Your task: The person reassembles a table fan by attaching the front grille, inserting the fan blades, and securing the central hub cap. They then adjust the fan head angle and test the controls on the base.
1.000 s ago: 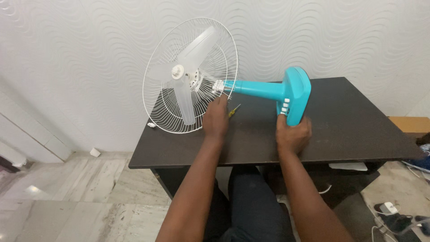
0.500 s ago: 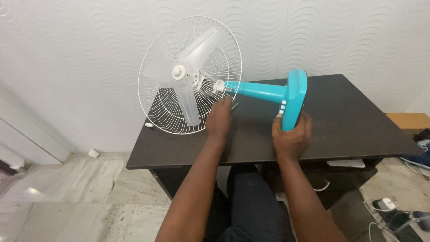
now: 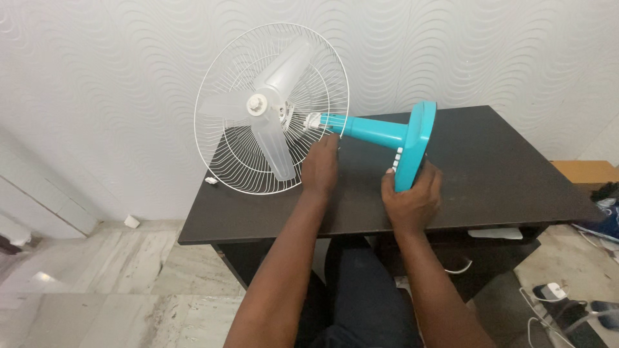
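Nearest us, our right hand (image 3: 411,201) is clenched round the teal base (image 3: 416,145) of the fan, which lies tilted on the dark desk (image 3: 503,174). Our left hand (image 3: 320,166) grasps the wire guard (image 3: 232,164) near the neck. Farther off, the bare blades (image 3: 274,103) could catch the wall if the fan swings.

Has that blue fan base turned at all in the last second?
Yes. The teal base, gripped by the right hand, has rolled edge-on and shifted left over the dark table, so its white buttons show less.
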